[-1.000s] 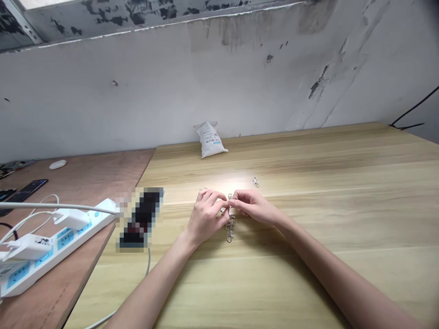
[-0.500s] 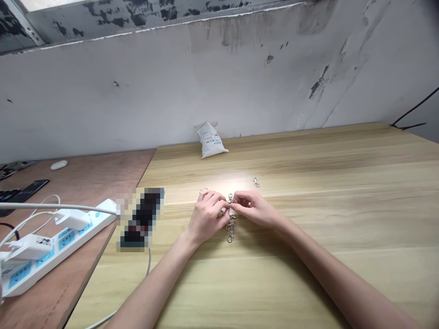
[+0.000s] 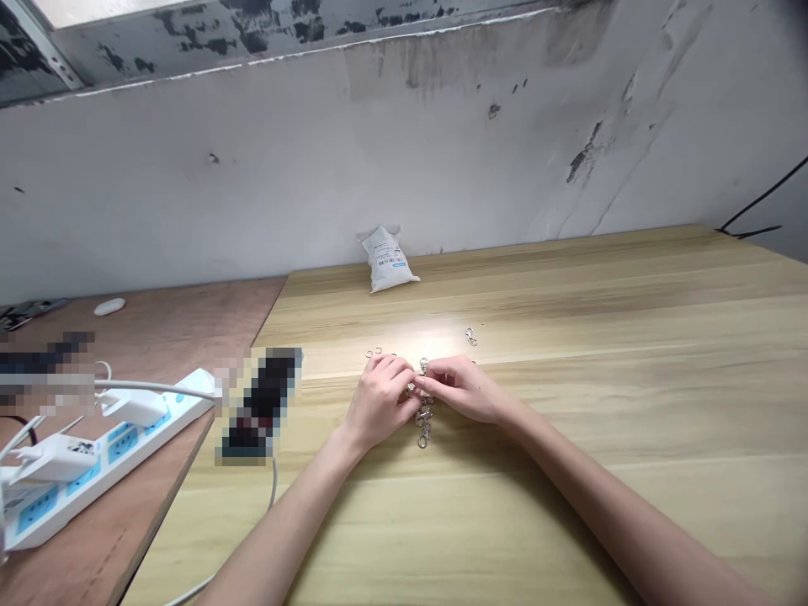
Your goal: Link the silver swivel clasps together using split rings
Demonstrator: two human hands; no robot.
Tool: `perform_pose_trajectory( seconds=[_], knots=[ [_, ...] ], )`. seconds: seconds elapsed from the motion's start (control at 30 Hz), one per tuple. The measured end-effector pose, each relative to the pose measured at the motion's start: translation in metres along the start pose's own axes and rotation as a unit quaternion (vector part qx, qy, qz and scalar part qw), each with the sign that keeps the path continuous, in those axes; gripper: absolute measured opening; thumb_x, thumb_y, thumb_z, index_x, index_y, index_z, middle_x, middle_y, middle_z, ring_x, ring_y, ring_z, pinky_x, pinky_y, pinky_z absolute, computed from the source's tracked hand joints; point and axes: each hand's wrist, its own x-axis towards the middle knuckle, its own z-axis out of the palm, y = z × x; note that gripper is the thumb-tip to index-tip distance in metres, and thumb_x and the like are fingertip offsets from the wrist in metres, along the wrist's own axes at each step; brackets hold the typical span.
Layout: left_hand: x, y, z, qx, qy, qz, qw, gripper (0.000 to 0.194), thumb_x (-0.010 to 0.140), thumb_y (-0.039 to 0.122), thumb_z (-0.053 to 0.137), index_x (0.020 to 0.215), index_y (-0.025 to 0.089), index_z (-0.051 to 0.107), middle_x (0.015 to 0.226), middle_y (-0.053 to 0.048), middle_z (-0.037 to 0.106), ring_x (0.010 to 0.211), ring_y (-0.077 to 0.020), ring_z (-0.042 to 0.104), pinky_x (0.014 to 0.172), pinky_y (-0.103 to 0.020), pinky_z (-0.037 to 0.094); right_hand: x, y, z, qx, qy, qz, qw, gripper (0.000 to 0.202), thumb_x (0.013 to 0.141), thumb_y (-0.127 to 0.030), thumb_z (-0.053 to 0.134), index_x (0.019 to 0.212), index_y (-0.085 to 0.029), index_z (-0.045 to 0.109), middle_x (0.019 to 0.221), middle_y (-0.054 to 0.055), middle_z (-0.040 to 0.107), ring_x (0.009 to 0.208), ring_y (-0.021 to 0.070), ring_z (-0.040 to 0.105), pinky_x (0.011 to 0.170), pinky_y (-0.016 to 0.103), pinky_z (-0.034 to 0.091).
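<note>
My left hand (image 3: pixel 382 391) is closed in a pinch on a small silver metal clasp (image 3: pixel 411 387), mostly covered by the fingers. Against it, my right hand (image 3: pixel 459 387) pinches at the same spot; whatever lies between its thumb and forefinger is too small to make out. A row of silver lobster clasps (image 3: pixel 423 436) runs along the table below and between the hands. Just above the fingertips another clasp (image 3: pixel 423 364) pokes out. Thin metal rings (image 3: pixel 379 350) lie beyond my left hand. One more clasp with a ring (image 3: pixel 470 337) rests past my right hand.
A white plastic packet (image 3: pixel 387 261) lies on the wooden table (image 3: pixel 599 337) near the wall. To the left are a blurred-out dark object (image 3: pixel 262 404), a cable (image 3: pixel 274 484) and a white power strip (image 3: pixel 183 396) with plugged-in chargers. A white oval object (image 3: pixel 109 306) sits farther back.
My right hand has shifted slightly left, its fingertips now pressed against the left hand's. More of the rings beyond my left hand shows. The other clasps stay put.
</note>
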Motion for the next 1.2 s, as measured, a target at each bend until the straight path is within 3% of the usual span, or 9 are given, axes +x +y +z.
perform_pose_trajectory(
  seconds=[0.2,0.37,0.47,0.83,1.0,1.2],
  knots=[
    [0.002,0.001,-0.001,0.002,0.042,0.02,0.999,0.009,0.083,0.011,0.058,0.084,0.02,0.06,0.085,-0.001,0.068,0.084,-0.0177,0.061,0.084,-0.035,0.042,0.0,-0.003,-0.003,0.087,0.021,0.009,0.996,0.031,0.096,-0.049,0.047,0.09,-0.02,0.051,0.078,-0.001,0.054,0.067,0.0125,0.043,0.062,0.025,0.035],
    [0.004,0.007,-0.004,0.015,0.12,0.055,0.991,0.011,0.082,0.011,0.062,0.085,0.021,0.061,0.085,0.0,0.07,0.081,-0.0158,0.062,0.081,-0.033,0.044,-0.002,-0.006,-0.006,0.174,-0.083,0.019,0.981,0.049,0.1,-0.054,0.032,0.066,-0.019,0.043,0.065,-0.002,0.042,0.06,0.0116,0.035,0.059,0.027,0.031],
    [0.005,0.01,-0.006,0.024,0.138,0.063,0.988,0.012,0.08,0.01,0.063,0.084,0.021,0.062,0.088,0.0,0.071,0.084,-0.016,0.064,0.084,-0.033,0.044,-0.002,-0.008,-0.008,0.2,-0.113,0.024,0.973,0.048,0.1,-0.051,0.034,0.066,-0.019,0.04,0.063,-0.003,0.038,0.057,0.0105,0.03,0.055,0.026,0.027],
    [0.006,0.007,-0.007,0.088,0.138,0.095,0.982,0.015,0.078,0.008,0.064,0.083,0.021,0.061,0.083,0.002,0.07,0.079,-0.0157,0.063,0.086,-0.035,0.043,-0.003,-0.008,-0.007,0.183,-0.1,0.083,0.975,0.038,0.099,-0.042,0.036,0.069,-0.02,0.041,0.066,-0.004,0.044,0.056,0.0101,0.039,0.056,0.026,0.033],
    [0.007,0.008,-0.007,0.101,0.125,0.12,0.98,0.017,0.078,0.007,0.063,0.085,0.022,0.06,0.083,0.002,0.07,0.077,-0.0151,0.062,0.086,-0.035,0.043,-0.002,-0.01,-0.012,0.21,-0.088,0.099,0.969,0.024,0.093,-0.037,0.048,0.077,-0.019,0.05,0.065,-0.005,0.047,0.052,0.0087,0.038,0.051,0.024,0.031],
    [0.006,0.007,-0.005,0.092,0.111,0.096,0.985,0.013,0.079,0.009,0.062,0.083,0.022,0.061,0.084,0.002,0.07,0.079,-0.0152,0.063,0.088,-0.035,0.042,-0.001,-0.015,-0.014,0.253,-0.04,0.06,0.965,0.023,0.087,-0.04,0.062,0.086,-0.019,0.054,0.068,-0.004,0.049,0.054,0.0082,0.039,0.048,0.023,0.031]
  ],
)
